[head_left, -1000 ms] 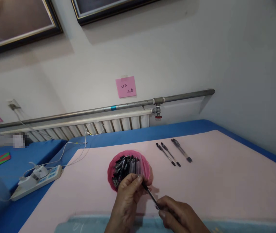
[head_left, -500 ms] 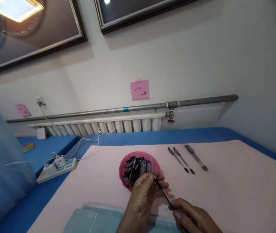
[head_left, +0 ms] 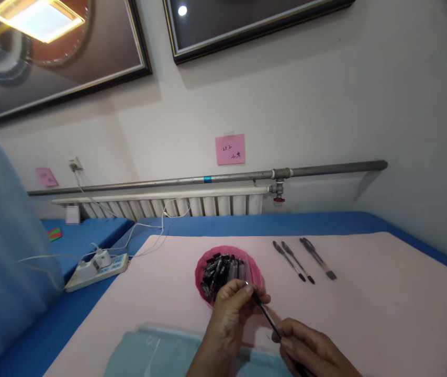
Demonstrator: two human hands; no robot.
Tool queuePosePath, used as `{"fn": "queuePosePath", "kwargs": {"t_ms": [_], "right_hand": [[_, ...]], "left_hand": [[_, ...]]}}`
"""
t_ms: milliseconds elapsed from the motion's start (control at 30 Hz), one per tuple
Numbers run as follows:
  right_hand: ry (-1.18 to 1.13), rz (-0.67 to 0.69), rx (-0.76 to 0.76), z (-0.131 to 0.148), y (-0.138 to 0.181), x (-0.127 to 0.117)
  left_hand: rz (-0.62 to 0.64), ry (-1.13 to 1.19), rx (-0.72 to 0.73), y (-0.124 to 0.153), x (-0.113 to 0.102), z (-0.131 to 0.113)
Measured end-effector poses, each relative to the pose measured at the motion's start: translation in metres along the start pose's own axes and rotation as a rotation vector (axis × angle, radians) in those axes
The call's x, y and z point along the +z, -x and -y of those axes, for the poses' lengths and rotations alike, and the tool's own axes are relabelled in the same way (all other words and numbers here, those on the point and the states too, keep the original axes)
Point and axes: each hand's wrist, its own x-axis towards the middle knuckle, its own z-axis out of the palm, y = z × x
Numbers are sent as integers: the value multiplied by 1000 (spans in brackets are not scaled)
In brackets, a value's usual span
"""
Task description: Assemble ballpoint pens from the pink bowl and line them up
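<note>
A slim black pen (head_left: 267, 315) slants between my two hands, low in front of the pink basket (head_left: 200, 272). My left hand (head_left: 234, 309) pinches its upper end between thumb and fingers. Farther down, my right hand (head_left: 310, 343) is closed around the lower part, which it partly hides. Black pen parts (head_left: 219, 269) and clear tubes (head_left: 247, 268) fill the basket, just behind my left hand. To the right, two pens (head_left: 291, 262) lie side by side on the pink sheet (head_left: 365, 303). Beside them rests a small group of pens (head_left: 317, 257), close together.
A light blue cloth or bag (head_left: 156, 353) lies at the near edge. On the left stands a power strip (head_left: 101, 272) with plugs and white cables. A blue curtain (head_left: 3, 251) hangs at the far left. The radiator (head_left: 208, 204) and pipe (head_left: 325, 168) run along the wall.
The left fingers have drawn closer together around the pen's upper end. Both hands stay in nearly the same place. The whole view has shifted slightly.
</note>
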Motion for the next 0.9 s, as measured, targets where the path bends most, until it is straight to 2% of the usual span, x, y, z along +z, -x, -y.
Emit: {"fn": "queuePosePath", "kwargs": {"t_ms": [200, 300, 333, 400, 433, 467, 567, 733, 900], "right_hand": [[-70, -6, 61, -1, -2, 0], [-72, -90, 70, 5, -1, -1], [-82, -138, 66, 7, -1, -2], [-105, -211, 59, 10, -1, -5], [-116, -231, 57, 12, 0, -7], [-125, -244, 57, 12, -1, -10], [-124, -239, 61, 10, -2, -16], [-99, -191, 13, 3, -6, -22], [-57, -214, 4, 3, -5, -25]], "left_hand": [[-27, -150, 32, -3, -2, 1], [-171, -346, 138, -5, -11, -15], [-259, -433, 224, -6, -16, -23], [-398, -683, 403, -9, -29, -39], [-447, -857, 460, -12, -34, -46], [-462, -928, 466, -15, -39, -52], [-465, -1092, 431, -30, -45, -60], [-464, -1337, 295, -63, -33, -54], [-476, -1390, 178, -81, -29, -50]]}}
